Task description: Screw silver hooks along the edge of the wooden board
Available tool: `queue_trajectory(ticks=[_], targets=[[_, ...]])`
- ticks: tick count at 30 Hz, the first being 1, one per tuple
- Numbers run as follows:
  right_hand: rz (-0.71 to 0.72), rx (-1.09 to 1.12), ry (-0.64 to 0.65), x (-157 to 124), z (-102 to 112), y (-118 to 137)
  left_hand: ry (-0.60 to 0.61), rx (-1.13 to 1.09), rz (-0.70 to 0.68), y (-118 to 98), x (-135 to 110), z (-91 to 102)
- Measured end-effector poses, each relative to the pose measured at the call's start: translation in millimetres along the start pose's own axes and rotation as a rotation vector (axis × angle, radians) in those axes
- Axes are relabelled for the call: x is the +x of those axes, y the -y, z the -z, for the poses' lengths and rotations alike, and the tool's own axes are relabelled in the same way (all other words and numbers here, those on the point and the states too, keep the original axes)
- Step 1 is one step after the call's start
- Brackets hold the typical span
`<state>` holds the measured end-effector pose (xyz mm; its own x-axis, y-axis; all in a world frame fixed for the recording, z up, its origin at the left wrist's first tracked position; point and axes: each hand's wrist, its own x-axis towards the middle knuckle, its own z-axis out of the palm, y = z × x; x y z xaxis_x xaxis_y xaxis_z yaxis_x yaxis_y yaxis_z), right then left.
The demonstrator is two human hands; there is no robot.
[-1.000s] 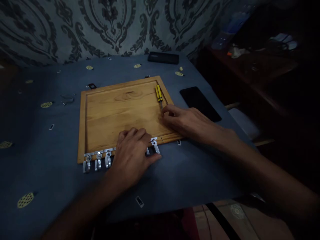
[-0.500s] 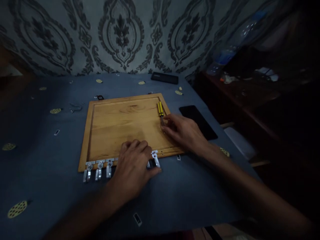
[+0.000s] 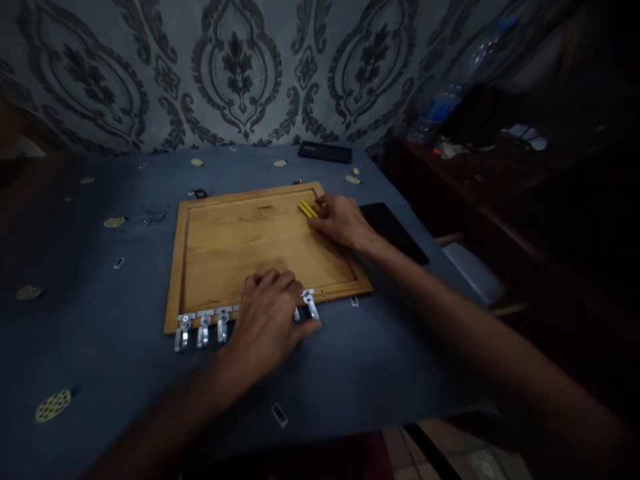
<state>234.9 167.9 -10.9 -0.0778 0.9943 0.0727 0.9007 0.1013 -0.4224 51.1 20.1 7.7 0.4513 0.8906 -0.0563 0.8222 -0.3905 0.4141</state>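
Observation:
A framed wooden board (image 3: 250,233) lies on the table, with several silver metal hooks (image 3: 204,328) along its near edge. My left hand (image 3: 267,313) is closed over that edge, fingers curled on the wood and thumb beside the rightmost hook (image 3: 309,303); it hides the hooks in the middle. At the board's far right, my right hand (image 3: 343,220) pinches a yellow-handled screwdriver (image 3: 307,209). The handle points to the far left, and the rest of the tool is hidden by the fingers.
A black phone-like slab (image 3: 393,230) lies right of the board, and another dark flat device (image 3: 325,152) by the wall. Loose metal hooks (image 3: 154,215) sit on the blue tablecloth at left. A plastic bottle (image 3: 437,110) stands on the side furniture.
My right hand has moved away from me, from the screwdriver's shaft up to its handle, and the handle has swung leftward. My left hand stays on the board's near edge.

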Motion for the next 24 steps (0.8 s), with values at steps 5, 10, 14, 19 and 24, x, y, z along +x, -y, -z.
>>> queue_trajectory(ticks=[5, 10, 14, 19, 24], targets=[[-0.078, 0.686, 0.014, -21, 3, -3, -0.002, 0.026, -0.027, 3, 0, -2.2], [0.089, 1.017, -0.045, -73, 20, 5, 0.0, 0.04, -0.032, 3, 0, -1.8], [0.182, 0.923, -0.195, -101, 22, 14, 0.006, 0.054, -0.036, 2, 1, -0.3], [0.219, 0.827, -0.195, -113, 18, 20, 0.004, 0.046, -0.023, 1, 1, 0.0], [0.194, 0.859, -0.227, -114, 16, 19, 0.02, 0.044, -0.02, 0, 1, -0.2]])
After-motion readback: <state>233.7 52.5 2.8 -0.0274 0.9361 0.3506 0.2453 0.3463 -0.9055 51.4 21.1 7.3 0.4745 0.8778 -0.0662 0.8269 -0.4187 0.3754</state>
